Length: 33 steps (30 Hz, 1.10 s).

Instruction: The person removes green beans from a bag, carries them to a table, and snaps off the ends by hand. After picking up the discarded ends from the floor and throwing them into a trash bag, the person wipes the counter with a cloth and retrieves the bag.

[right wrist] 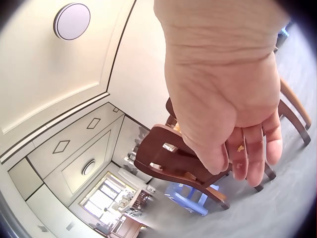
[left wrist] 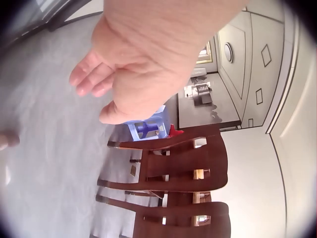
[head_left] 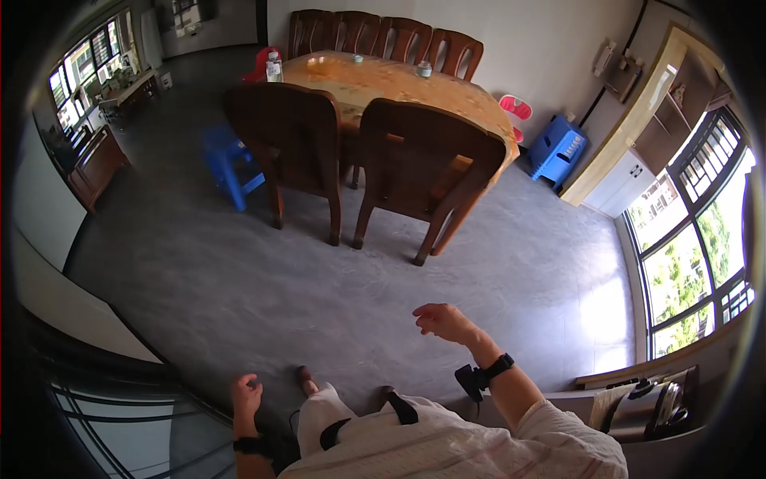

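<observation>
Both hands hang in the air over the grey floor and hold nothing. The left hand is low in the head view, near the person's shoe; in the left wrist view the hand has its fingers loosely bent. The right hand reaches forward at lower centre in the head view. Seen by the right wrist camera, the right hand has relaxed fingers, with a small yellow speck on one finger. Neither hand touches anything.
Wooden chairs surround a long table bearing a bottle and small jars. Blue stools stand at either side. A metal appliance sits on a ledge at lower right, below the windows.
</observation>
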Motion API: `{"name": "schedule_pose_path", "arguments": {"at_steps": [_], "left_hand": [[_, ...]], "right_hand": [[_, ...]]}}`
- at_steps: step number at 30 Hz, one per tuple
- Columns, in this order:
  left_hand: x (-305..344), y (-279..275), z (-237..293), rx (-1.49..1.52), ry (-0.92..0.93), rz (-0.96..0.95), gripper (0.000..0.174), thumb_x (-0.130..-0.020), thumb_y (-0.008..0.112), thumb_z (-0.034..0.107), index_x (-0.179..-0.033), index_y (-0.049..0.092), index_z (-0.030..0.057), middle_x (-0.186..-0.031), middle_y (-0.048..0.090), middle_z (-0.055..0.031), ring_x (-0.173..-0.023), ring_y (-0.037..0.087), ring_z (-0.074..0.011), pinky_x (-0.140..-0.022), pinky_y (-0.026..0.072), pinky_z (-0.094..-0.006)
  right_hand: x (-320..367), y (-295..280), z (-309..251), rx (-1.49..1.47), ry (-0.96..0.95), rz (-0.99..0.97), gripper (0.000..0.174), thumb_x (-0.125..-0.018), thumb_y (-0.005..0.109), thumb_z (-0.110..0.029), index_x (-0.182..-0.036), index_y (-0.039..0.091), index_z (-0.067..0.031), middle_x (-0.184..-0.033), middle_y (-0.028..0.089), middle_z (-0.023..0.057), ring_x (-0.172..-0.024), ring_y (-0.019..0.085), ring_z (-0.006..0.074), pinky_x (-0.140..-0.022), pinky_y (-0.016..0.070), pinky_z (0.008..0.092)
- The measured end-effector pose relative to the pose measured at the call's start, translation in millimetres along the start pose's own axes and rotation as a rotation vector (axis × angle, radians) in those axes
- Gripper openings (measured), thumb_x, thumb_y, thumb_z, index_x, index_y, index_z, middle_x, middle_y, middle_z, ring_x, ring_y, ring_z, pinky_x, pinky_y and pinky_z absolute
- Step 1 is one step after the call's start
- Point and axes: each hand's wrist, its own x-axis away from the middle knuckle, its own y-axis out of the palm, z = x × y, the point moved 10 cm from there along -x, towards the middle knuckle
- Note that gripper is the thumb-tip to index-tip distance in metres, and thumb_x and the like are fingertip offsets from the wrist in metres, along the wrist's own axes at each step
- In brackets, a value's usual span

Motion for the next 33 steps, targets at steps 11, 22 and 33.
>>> {"name": "schedule_pose_path", "arguments": {"at_steps": [11, 22, 33], "left_hand": [[-207.3, -79.7, -40.4, -0.005, 0.07, 0.022, 0.024, -0.068, 0.065, 0.013, -0.092, 0.063, 0.0064, -0.085, 0.059, -0.0144, -0.071, 0.059, -0.0275, -0.066, 0.0474, -0.0358], [-375.5, -94.0, -24.4, 0.016, 0.075, -0.063, 0.026, -0.066, 0.068, 0.012, -0.092, 0.063, 0.0086, -0.086, 0.059, -0.0141, -0.071, 0.06, -0.0235, -0.066, 0.0485, -0.0344], [-445.7, -258.5, -138.7, -0.093, -0.335, 0.26, 0.031, -0.061, 0.062, 0.012, -0.091, 0.065, 0.0039, -0.086, 0.061, -0.0178, -0.078, 0.059, -0.0306, -0.071, 0.046, -0.0369]], "right_hand": [[-110.3, 37.4, -75.6, -0.122, 0.152, 0.096, 0.029, -0.082, 0.053, -0.017, -0.107, 0.059, -0.0051, -0.081, 0.065, 0.0081, -0.074, 0.063, 0.0134, -0.064, 0.0485, 0.0253], [-276.9, 37.8, -152.2, -0.026, 0.199, 0.073, 0.028, -0.081, 0.055, -0.016, -0.106, 0.059, -0.0052, -0.078, 0.066, 0.0081, -0.072, 0.063, 0.0125, -0.059, 0.0483, 0.025], [-549.2, 169.5, -382.2, 0.1, -0.225, -0.352, 0.031, -0.08, 0.052, -0.022, -0.104, 0.058, -0.0045, -0.081, 0.065, 0.009, -0.076, 0.063, 0.018, -0.073, 0.0482, 0.0288]]}}
